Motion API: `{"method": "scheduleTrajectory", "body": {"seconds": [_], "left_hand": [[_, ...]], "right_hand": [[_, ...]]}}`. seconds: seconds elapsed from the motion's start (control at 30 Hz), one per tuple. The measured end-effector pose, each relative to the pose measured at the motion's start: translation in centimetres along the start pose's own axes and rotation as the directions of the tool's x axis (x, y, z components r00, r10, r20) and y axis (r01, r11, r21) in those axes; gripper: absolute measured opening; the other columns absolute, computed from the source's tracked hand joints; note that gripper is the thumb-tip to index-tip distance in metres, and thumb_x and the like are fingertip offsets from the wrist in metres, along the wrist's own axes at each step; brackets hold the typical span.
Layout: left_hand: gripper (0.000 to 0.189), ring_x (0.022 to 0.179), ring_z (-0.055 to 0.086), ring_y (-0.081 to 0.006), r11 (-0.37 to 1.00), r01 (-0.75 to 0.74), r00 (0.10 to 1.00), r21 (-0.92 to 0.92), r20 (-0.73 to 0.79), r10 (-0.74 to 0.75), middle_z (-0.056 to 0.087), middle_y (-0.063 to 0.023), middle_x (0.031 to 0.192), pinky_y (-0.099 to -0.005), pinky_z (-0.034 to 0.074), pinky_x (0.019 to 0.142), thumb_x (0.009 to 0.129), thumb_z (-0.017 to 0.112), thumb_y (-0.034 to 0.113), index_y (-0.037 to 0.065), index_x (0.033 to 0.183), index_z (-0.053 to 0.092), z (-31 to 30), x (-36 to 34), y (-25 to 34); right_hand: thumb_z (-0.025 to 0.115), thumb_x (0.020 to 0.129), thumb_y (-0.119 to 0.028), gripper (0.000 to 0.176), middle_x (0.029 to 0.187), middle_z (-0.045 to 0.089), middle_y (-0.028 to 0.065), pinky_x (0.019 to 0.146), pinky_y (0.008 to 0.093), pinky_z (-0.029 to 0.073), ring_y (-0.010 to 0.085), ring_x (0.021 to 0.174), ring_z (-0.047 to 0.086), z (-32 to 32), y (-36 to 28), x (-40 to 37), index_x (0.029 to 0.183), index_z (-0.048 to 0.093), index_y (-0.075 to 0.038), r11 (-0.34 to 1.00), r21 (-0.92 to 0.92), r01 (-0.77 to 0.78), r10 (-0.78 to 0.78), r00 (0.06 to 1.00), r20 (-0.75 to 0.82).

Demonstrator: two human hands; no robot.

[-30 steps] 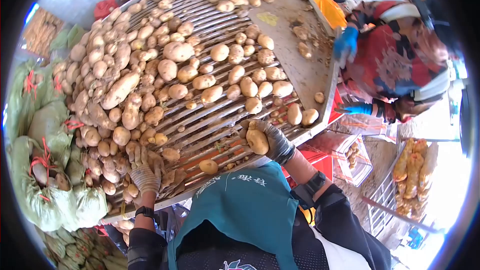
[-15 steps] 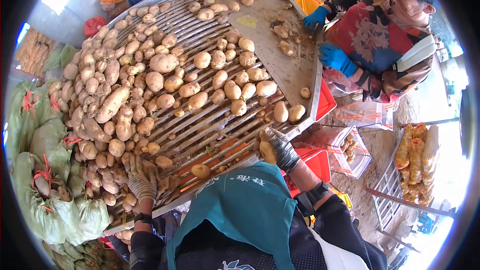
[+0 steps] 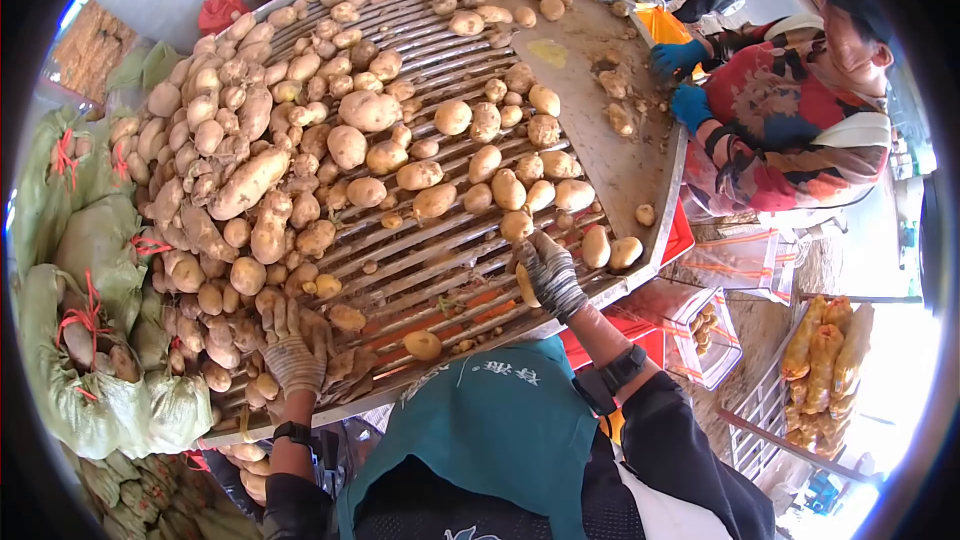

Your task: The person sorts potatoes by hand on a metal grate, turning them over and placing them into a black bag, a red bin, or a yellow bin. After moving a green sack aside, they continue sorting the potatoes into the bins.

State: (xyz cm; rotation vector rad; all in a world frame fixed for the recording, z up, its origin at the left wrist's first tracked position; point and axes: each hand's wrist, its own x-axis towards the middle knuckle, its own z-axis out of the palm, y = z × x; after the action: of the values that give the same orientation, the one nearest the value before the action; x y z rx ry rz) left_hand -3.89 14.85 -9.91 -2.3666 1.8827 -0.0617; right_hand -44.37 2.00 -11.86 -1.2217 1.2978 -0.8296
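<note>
Potatoes (image 3: 368,112) cover much of a slatted metal sorting table (image 3: 430,270), heaped thickest on its left. My left hand (image 3: 293,348), in a soiled striped knit glove, lies at the near edge of the heap, fingers stretched out over potatoes and touching them. A crumpled brown cloth-like piece (image 3: 350,365) sits beside it. In a dark-palmed striped glove, my right hand (image 3: 552,278) grips a potato (image 3: 526,286) over the slats near the right rim. Its fingertips are close to another potato (image 3: 517,226) on the slats.
Green sacks with red ties (image 3: 95,240) stand along the left. Across the right rim a person in blue gloves (image 3: 690,105) works. Red crates (image 3: 620,340) and clear bins (image 3: 700,335) stand below the right edge. Filled yellow net bags (image 3: 825,370) lie farther right.
My right hand, with the potato in it, has moved forward from the near rim over the slats. My left hand stays at the heap. The camera view has shifted somewhat.
</note>
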Motion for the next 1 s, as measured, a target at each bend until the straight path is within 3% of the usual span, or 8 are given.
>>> {"method": "scheduleTrajectory", "body": {"seconds": [0.13,0.27,0.5,0.6,0.77,0.8,0.87,1.0], "left_hand": [[0.070,0.144,0.026,-0.0292,0.999,0.003,1.000,0.038,0.010,-0.003,0.036,-0.0065,0.153,-0.0515,0.014,0.119,0.085,0.057,0.041,0.011,0.146,0.041,-0.3,0.0,0.1],[0.070,0.144,0.027,-0.0289,0.999,0.005,1.000,0.054,0.012,-0.006,0.037,-0.0063,0.152,-0.0516,0.013,0.119,0.085,0.058,0.041,0.011,0.145,0.042,-0.1,0.1,0.1],[0.067,0.142,0.028,-0.0297,0.997,0.018,0.998,0.080,0.051,-0.022,0.038,-0.0062,0.151,-0.0516,0.013,0.119,0.086,0.058,0.041,0.011,0.144,0.044,-0.4,0.2,0.3],[0.068,0.142,0.028,-0.0301,0.997,0.023,0.998,0.079,0.052,-0.027,0.038,-0.0067,0.151,-0.0514,0.012,0.120,0.085,0.057,0.042,0.011,0.145,0.043,0.0,0.1,0.1],[0.071,0.142,0.028,-0.0298,0.995,0.007,0.999,0.098,0.051,-0.012,0.037,-0.0075,0.151,-0.0510,0.011,0.120,0.084,0.057,0.042,0.011,0.146,0.042,0.3,0.2,-0.1],[0.071,0.141,0.028,-0.0297,0.993,0.004,0.998,0.117,0.064,-0.011,0.037,-0.0076,0.151,-0.0509,0.011,0.120,0.084,0.057,0.042,0.011,0.146,0.041,0.2,0.2,-0.1],[0.071,0.142,0.028,-0.0296,0.993,0.015,0.997,0.118,0.078,-0.024,0.037,-0.0075,0.151,-0.0510,0.011,0.120,0.084,0.057,0.041,0.011,0.146,0.041,-0.2,0.2,0.1],[0.069,0.142,0.028,-0.0294,0.993,0.018,0.998,0.113,0.051,-0.024,0.037,-0.0073,0.151,-0.0517,0.011,0.120,0.085,0.056,0.040,0.011,0.146,0.041,0.2,0.2,0.0]], "right_hand": [[0.054,0.100,-0.027,0.029,0.076,0.068,0.0134,0.064,0.0343,0.050,0.0196,0.066,0.064,1.3,-0.2,1.1,0.096,0.057,0.001,0.988,-0.146,0.053,-0.043,0.997,0.072],[0.049,0.099,-0.033,0.032,0.077,0.062,0.0256,0.067,0.0525,0.048,0.0470,0.077,0.061,2.8,-0.5,2.3,0.097,0.058,-0.003,0.886,-0.419,0.197,-0.161,0.980,0.119],[0.057,0.098,-0.024,0.023,0.084,0.067,0.0118,0.072,0.0368,0.054,0.0239,0.075,0.066,2.4,-0.7,4.2,0.100,0.055,-0.002,0.871,-0.387,0.303,-0.289,0.952,0.095],[0.062,0.088,-0.004,0.022,0.092,0.067,0.0100,0.070,0.0364,0.056,0.0203,0.074,0.063,-1.5,-3.4,8.9,0.110,0.059,-0.006,0.920,-0.077,0.385,-0.387,0.922,-0.016],[0.061,0.086,-0.009,0.029,0.100,0.065,0.0202,0.083,0.0447,0.053,0.0354,0.093,0.065,-7.7,-4.2,15.5,0.115,0.064,-0.007,0.587,-0.748,0.311,-0.254,0.947,0.195],[0.061,0.086,-0.009,0.029,0.100,0.065,0.0202,0.083,0.0447,0.053,0.0354,0.093,0.065,-7.2,-4.0,15.6,0.115,0.064,-0.007,0.584,-0.748,0.315,-0.254,0.946,0.200],[0.063,0.085,-0.011,0.029,0.113,0.062,0.0212,0.088,0.0470,0.051,0.0377,0.102,0.061,-4.7,-4.2,15.5,0.113,0.064,-0.007,0.163,-0.906,0.391,-0.128,0.919,0.374],[0.066,0.077,-0.009,0.030,0.123,0.055,0.0242,0.089,0.0459,0.053,0.0417,0.103,0.061,-2.3,-2.7,15.8,0.107,0.065,-0.005,0.151,-0.873,0.465,-0.207,0.878,0.432]]}}
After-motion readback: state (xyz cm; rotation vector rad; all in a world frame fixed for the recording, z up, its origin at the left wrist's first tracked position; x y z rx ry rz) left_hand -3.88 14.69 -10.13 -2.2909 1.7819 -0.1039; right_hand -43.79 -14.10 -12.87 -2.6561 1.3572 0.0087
